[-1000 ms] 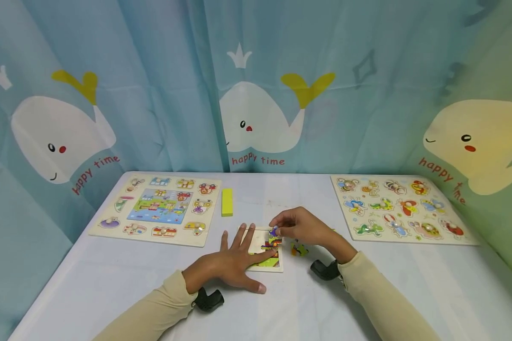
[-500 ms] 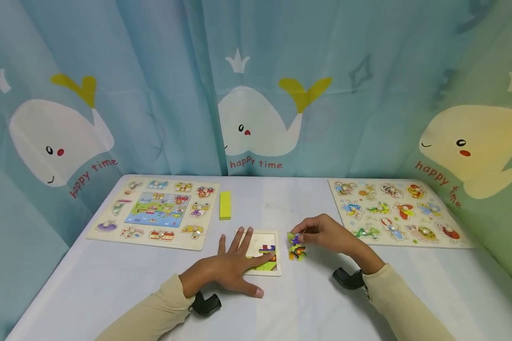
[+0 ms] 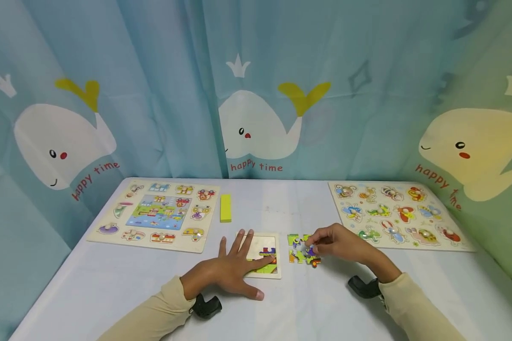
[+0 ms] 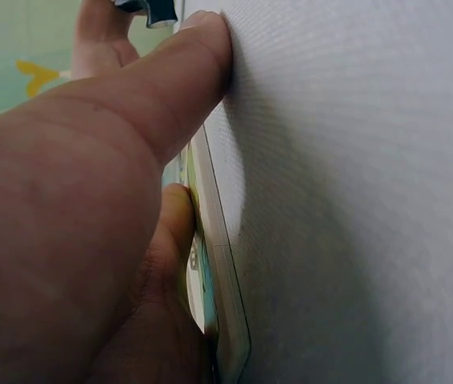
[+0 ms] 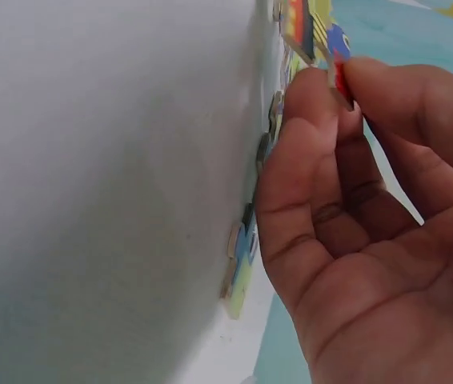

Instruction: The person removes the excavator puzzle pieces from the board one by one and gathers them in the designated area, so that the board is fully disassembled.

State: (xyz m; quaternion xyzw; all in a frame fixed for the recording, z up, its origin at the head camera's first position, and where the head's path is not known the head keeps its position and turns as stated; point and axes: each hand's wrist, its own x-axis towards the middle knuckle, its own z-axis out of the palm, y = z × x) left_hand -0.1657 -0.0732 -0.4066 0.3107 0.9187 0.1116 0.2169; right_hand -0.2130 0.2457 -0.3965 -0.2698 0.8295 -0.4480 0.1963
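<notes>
My left hand [image 3: 234, 272] lies with fingers spread over the small wooden jigsaw tray [image 3: 259, 240], several colourful pieces set in its lower and right part. The index fingers' side and palm hide some of the picture. To the right of the tray, my right hand [image 3: 339, 244] pinches a jigsaw piece [image 5: 334, 48] between thumb and fingertips, held tilted in the right wrist view. Just under and beside those fingers, loose green and purple jigsaw pieces [image 3: 296, 256] lie on the table. In the left wrist view, the thumb [image 4: 198, 64] touches the tabletop beside the tray's edge [image 4: 225, 280].
A vehicle peg puzzle board [image 3: 209, 189] lies at the back left, with a yellow block [image 3: 225, 208] beside it. At the back right lies an insect peg puzzle board [image 3: 337, 192], close behind my right hand. A whale-print curtain [image 3: 175, 118] closes off the table's far edge.
My right hand has moved from over the tray to the right, carrying the jigsaw piece away to the loose ones. The left hand stays spread on the tray.
</notes>
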